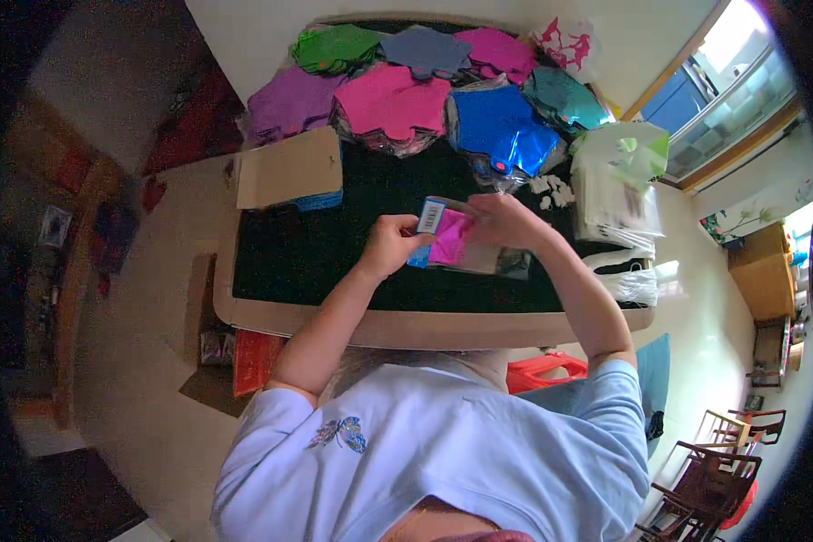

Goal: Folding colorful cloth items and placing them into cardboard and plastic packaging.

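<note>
My left hand (394, 246) is closed in a pinch on the left edge of a flat packet. The packet has a blue card (419, 254) with a white barcode label (431, 217) and a folded bright pink sheet (449, 242) beside it. Over the packet's upper right, my right hand (508, 222) is closed with its fingers curled at the pink part; its fingertips are partly hidden. A clear plastic sleeve (515, 264) shows below my right hand, against the dark table mat (325, 257).
Stacks of shaped shiny pieces line the table's back, including a pink stack (394, 101) and a blue stack (504, 129). A beige board (291, 168) lies on blue cards at left. Clear bags (610, 199) and white cords (630, 285) sit at right, near small white pieces (552, 191).
</note>
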Available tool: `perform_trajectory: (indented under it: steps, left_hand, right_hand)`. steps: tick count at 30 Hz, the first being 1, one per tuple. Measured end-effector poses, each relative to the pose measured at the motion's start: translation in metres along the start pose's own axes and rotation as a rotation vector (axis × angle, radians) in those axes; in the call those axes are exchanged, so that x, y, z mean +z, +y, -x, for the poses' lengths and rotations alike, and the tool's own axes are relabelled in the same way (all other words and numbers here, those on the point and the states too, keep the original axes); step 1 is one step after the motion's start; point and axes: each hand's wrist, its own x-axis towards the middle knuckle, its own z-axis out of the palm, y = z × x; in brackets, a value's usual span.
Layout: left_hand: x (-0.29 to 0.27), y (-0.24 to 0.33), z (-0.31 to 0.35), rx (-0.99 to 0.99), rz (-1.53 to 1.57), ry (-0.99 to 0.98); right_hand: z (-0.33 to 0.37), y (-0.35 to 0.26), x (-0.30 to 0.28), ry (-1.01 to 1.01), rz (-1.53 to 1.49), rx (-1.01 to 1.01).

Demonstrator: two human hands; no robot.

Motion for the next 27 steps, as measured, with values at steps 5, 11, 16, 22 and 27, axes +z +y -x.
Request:
perform_trajectory:
  steps: [5,11,16,22,27]
  left_hand:
    - [0.001,-0.006,-0.002,-0.098,-0.035,-0.055]
    - [-0.005,0.008,-0.004,-0.06,-0.107,-0.12]
    - [-0.008,-0.003,-0.008,-0.091,-0.021,-0.098]
    - [-0.008,-0.015,-0.004,-0.077,-0.005,-0.135]
    - [-0.004,0.014,0.004,0.04,-0.252,-0.106]
  right_hand:
    - [-0.002,-0.005,0.002,-0.047,0.243,0.112]
    - [-0.002,-0.005,-0.007,-0.172,-0.058,0.199]
    - [-0.002,-0.007,0.007,-0.125,0.078,0.212]
    - [-0.008,-0.003,0.008,-0.09,0.139,0.098]
    - [-0.011,0.008,-0.002,-0.393,-0.294,0.233]
